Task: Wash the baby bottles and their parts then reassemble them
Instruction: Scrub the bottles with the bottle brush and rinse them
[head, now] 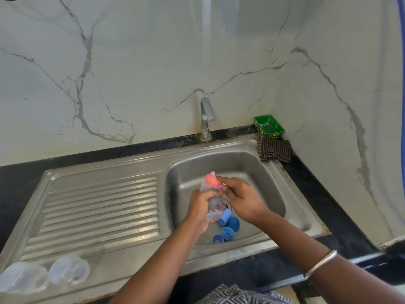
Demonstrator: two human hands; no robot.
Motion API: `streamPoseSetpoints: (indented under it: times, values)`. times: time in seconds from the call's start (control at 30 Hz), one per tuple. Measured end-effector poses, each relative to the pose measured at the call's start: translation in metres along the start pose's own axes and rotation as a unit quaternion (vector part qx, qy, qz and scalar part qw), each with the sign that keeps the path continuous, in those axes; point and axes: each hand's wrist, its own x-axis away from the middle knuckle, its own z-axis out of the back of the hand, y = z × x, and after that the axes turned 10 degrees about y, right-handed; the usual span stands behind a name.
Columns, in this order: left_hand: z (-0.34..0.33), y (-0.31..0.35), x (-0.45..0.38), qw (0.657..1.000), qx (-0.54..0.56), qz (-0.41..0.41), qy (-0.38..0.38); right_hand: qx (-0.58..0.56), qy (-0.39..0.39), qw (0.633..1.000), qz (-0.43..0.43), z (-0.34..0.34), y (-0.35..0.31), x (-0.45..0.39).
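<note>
Fingers of the left hand (198,207) curl round the body of a clear baby bottle (211,202), holding it tilted over the sink (258,163), its base pointing back toward the person and its mouth away. To their right, the fingers of the right hand (241,195) pinch a pink sponge (210,181) at the bottle's mouth, apparently working it into the neck; this looks like the scrubbing step, with reassembly not yet begun.

Far left of both hands, on the ribbed draining board (98,207), two clear plastic pieces (43,275) lie side by side near the front edge; whether they are caps or other bottle parts is hard to tell. Just below and right of the left hand's fingers, blue caps and rings (228,227) lie loose on the sink floor beside the drain. Beyond the right hand, the tap (207,119) stands at the back with no visible stream, and further right a checked cloth (275,151) and a green tray (268,126) rest in the corner of the dark desk (328,200).

Risks, as I judge them: a wet, soapy bottle could slip from the left grip and drop onto the blue parts; the sponge could wedge in the narrow neck if pushed too far; and the small rings lie close to the drain, where rinse water might carry them
</note>
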Motion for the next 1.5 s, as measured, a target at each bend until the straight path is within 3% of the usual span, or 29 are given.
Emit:
streamPoseSetpoints:
  times: [0.3,0.4,0.47,0.67,0.83,1.0,1.27,1.5]
  values:
    - [-0.013,-0.016,-0.006,0.994,0.0,-0.081,0.068,-0.152,-0.037,0.974,-0.164,0.019,-0.008,-0.004]
    - [-0.015,-0.012,-0.002,0.988,-0.021,-0.135,0.068,-0.185,-0.095,0.948,-0.241,0.03,-0.006,-0.011]
    - [-0.015,-0.011,-0.002,0.983,-0.066,-0.165,0.051,-0.18,-0.138,0.942,-0.248,0.041,-0.003,-0.021]
    - [-0.017,-0.005,0.0,0.932,-0.307,-0.191,0.002,0.014,-0.261,0.947,-0.187,0.078,-0.003,-0.065]
    - [-0.02,0.001,0.004,0.872,-0.461,-0.153,-0.053,0.131,-0.34,0.93,-0.038,0.076,-0.008,-0.079]
    - [-0.021,-0.011,0.0,0.817,-0.563,-0.118,-0.052,0.165,-0.346,0.924,0.008,0.082,-0.014,-0.073]
    - [-0.018,-0.023,-0.008,0.899,-0.436,-0.045,0.021,0.225,-0.229,0.938,0.129,0.089,-0.003,-0.043]
    - [-0.026,-0.024,0.001,0.977,-0.214,-0.015,0.014,0.155,-0.15,0.965,0.147,0.085,0.032,-0.024]
